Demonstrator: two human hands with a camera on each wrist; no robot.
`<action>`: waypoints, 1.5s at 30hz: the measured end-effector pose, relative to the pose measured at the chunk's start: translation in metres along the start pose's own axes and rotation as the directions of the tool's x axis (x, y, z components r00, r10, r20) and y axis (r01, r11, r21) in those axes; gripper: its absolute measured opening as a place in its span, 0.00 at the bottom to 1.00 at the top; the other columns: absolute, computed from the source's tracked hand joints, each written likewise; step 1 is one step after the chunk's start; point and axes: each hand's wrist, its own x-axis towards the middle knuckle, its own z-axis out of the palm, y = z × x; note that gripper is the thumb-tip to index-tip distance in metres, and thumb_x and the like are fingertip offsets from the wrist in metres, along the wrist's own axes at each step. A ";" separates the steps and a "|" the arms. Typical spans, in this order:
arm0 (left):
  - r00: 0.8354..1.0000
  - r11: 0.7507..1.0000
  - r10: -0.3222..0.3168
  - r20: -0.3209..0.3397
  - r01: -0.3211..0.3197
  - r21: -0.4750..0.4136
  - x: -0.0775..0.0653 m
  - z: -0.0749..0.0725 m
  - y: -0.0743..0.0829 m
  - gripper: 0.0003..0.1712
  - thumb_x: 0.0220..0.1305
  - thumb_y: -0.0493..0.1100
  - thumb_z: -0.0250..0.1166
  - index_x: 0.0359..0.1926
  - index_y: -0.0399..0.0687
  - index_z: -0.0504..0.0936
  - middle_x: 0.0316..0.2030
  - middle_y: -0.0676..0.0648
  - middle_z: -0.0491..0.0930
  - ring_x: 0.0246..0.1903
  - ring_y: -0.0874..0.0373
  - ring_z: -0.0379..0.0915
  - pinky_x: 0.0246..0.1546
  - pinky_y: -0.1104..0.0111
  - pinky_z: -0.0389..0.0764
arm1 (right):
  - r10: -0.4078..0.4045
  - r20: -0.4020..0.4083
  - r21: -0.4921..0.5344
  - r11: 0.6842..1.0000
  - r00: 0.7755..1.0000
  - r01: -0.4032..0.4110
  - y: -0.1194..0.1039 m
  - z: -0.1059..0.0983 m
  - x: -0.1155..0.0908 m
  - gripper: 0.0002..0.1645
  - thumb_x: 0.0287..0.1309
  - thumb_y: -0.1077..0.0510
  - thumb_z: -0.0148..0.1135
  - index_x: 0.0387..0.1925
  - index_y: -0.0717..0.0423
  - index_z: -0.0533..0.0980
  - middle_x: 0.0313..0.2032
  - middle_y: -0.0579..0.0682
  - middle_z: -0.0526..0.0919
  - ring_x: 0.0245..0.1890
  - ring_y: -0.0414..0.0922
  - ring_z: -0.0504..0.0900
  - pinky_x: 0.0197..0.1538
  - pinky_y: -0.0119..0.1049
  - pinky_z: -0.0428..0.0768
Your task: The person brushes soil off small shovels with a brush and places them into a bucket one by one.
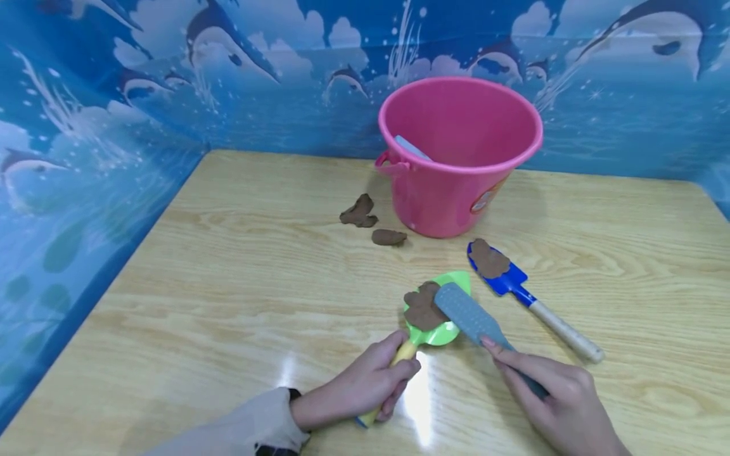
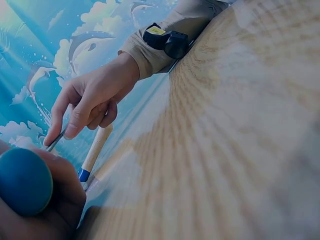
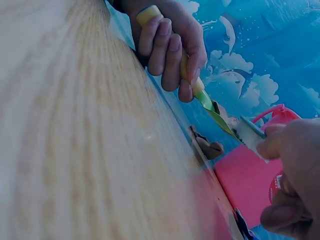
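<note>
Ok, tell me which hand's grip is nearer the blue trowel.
Right. The right grip is close to the blue trowel, just on the person's side of its handle; the left grip is farther off to its left, holding the green scoop.

We see the left hand curled round the yellow handle of a green trowel, and the right hand pinching a flat tool at the green blade. Beyond the wood-grain table's near expanse, we note brown lumps beside a pink bucket with a red label, and behind them a blue dolphin-print backdrop
</note>
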 end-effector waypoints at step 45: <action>1.000 1.000 0.008 -0.026 -0.008 0.007 0.000 0.002 0.000 0.06 0.69 0.40 0.52 0.38 0.43 0.65 0.13 0.52 0.65 0.05 0.61 0.60 0.05 0.72 0.67 | 0.068 0.101 0.039 0.997 0.992 -0.073 0.000 0.001 -0.002 0.20 0.68 0.51 0.54 0.39 0.64 0.83 0.45 0.49 0.86 0.49 0.31 0.80 0.51 0.18 0.76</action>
